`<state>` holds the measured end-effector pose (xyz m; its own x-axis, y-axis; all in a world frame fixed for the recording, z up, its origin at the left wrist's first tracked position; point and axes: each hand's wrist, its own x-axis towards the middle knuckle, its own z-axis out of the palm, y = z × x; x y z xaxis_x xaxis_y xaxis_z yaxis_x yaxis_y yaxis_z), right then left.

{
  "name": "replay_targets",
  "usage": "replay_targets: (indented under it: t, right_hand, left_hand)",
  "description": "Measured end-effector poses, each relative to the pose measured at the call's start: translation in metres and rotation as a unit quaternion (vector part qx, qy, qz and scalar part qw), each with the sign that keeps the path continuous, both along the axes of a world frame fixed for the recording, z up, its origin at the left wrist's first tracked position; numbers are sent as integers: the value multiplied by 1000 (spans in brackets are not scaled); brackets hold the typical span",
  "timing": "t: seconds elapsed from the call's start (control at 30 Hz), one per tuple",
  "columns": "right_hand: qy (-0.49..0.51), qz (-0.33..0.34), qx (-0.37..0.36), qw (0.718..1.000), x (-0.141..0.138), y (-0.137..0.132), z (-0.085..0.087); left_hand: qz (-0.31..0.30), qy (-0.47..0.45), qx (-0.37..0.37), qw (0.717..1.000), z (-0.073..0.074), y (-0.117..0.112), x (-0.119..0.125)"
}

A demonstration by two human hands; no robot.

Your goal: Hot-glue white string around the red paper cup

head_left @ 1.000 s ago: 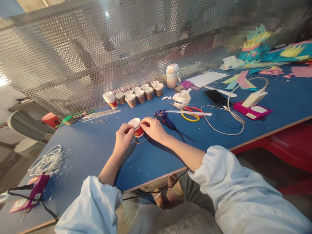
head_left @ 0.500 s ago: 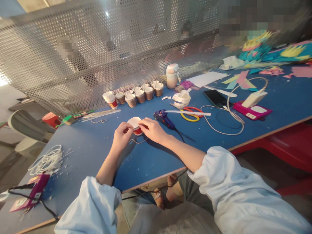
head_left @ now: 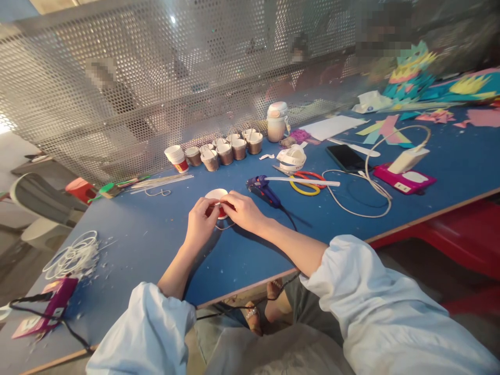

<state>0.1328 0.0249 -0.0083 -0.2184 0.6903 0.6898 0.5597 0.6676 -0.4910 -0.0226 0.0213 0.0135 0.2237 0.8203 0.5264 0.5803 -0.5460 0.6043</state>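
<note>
A small red-and-white paper cup (head_left: 216,194) stands on the blue table in front of me. Over its near side, my left hand (head_left: 202,219) and my right hand (head_left: 242,211) come together with fingertips pinched. A thin cord (head_left: 225,227) sags in a loop below the fingers, running between both hands. The fingers hide the front of the cup and the cord's ends. Right of the cup lies a blue glue gun (head_left: 263,191) with a long glue stick in it.
Behind stand stacked paper cups (head_left: 176,158) and several cord-wrapped cups (head_left: 224,154). Scissors (head_left: 307,185), a tape roll (head_left: 291,158), a phone (head_left: 345,158) and a pink power strip (head_left: 406,178) lie right. A perforated metal screen (head_left: 156,88) borders the back; coiled white cord (head_left: 74,255) lies left.
My left hand has moved slightly right, and its fingertips now meet those of my right hand at the cup's front. The cord loop below has become shorter.
</note>
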Motion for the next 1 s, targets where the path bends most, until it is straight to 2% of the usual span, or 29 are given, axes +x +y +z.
replay_targets:
  t: [0.23, 0.37, 0.57, 1.0]
  right_hand:
    - [13, -17, -4, 1000, 0, -1, 2]
    - [36, -35, -23, 998, 2, 0, 3]
    - [29, -44, -26, 998, 3, -1, 4]
    - [-5, -62, -23, 998, 4, -2, 6]
  left_hand:
    - [-21, -17, -14, 1000, 2, -1, -2]
    - [-31, -56, -73, 995, 3, 1, -3]
    - [-2, -117, -147, 982, 6, 0, -1]
    - [3, -121, -145, 982, 4, 0, 0]
